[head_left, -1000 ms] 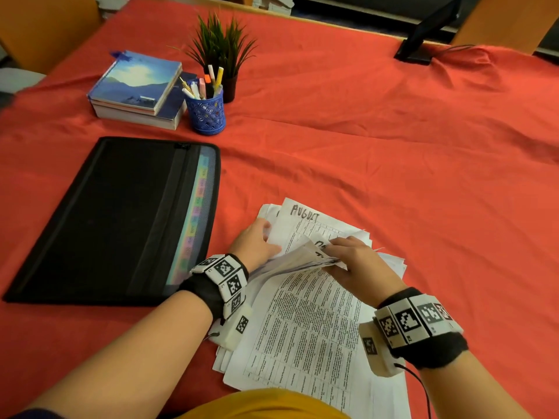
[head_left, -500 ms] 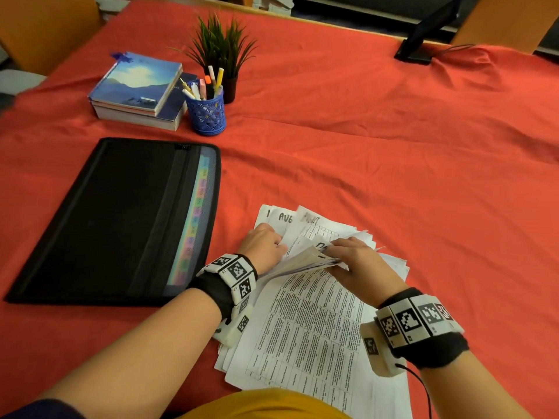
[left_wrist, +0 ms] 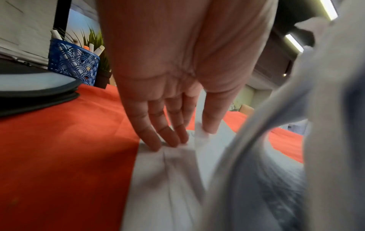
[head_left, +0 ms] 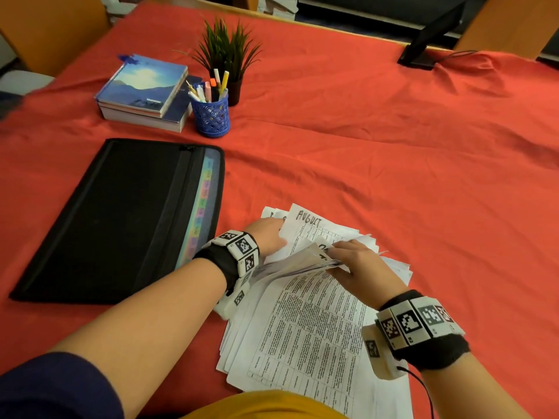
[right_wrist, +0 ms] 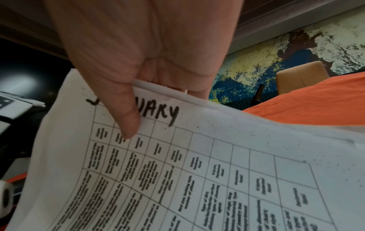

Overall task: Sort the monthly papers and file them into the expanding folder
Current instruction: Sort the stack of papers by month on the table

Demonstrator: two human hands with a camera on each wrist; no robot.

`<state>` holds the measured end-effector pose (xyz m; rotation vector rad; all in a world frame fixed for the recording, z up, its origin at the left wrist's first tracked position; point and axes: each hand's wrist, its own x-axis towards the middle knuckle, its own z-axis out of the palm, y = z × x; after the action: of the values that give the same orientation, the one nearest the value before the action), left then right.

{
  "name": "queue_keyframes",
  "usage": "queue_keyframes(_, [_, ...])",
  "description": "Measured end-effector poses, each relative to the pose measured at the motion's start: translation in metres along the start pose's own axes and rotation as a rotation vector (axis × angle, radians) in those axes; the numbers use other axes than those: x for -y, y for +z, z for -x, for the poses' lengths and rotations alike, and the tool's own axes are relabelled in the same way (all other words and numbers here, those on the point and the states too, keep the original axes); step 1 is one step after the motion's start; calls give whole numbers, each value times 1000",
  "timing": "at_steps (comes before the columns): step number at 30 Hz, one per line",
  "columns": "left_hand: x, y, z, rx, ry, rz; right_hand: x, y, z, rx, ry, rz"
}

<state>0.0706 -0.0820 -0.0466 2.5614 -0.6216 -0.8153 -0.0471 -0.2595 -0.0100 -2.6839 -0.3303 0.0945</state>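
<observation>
A loose pile of printed papers (head_left: 314,322) lies on the red cloth in front of me. My right hand (head_left: 341,261) holds up the far edges of a bundle of top sheets (head_left: 296,261). In the right wrist view the right hand (right_wrist: 158,100) has its thumb on a sheet marked JANUARY (right_wrist: 177,156), with the fingers behind. My left hand (head_left: 269,234) reaches under that bundle. Its straight fingers (left_wrist: 154,140) press on the far-left corners of the lower sheets, beside one marked AUGUST (head_left: 308,220). The black expanding folder (head_left: 121,219) lies flat and closed to the left, coloured tabs (head_left: 202,204) showing.
At the back left stand a stack of books (head_left: 142,89), a blue pen cup (head_left: 213,111) and a small potted plant (head_left: 227,55). A black monitor foot (head_left: 423,46) sits at the far right edge. The red cloth (head_left: 393,176) is bare to the right of the pile.
My left hand has slid back and forth over the far corners of the lower sheets, shifting them; the AUGUST sheet shows fully again. The right hand keeps the lifted bundle where it was.
</observation>
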Motion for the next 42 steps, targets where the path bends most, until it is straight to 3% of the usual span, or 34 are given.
queue_keyframes(6, [-1, -3, -16, 79, -22, -146, 0, -1, 1, 3, -4, -1])
queue_keyframes(10, [-4, 1, -17, -49, 7, -324, 0, -1, 1, 15, 8, -5])
queue_keyframes(17, [-4, 6, -11, -54, 112, -343, 1, -1, -2, 45, 38, 0])
queue_keyframes(23, [-1, 8, 1, 5, 95, -118, -1, -1, 1, 19, 12, -2])
queue_keyframes(28, [3, 4, 18, 101, 129, 474, -1, -1, 2, -7, -16, 0])
queue_keyframes(33, [8, 3, 29, -70, 188, 753, 1, -7, -1, -20, -33, 19])
queue_keyframes(38, [12, 10, 30, -17, 97, 542, -1, -11, -5, 14, -35, 52])
queue_keyframes(42, [19, -1, 27, -230, 92, 407, -2, -15, -13, 62, 8, 78])
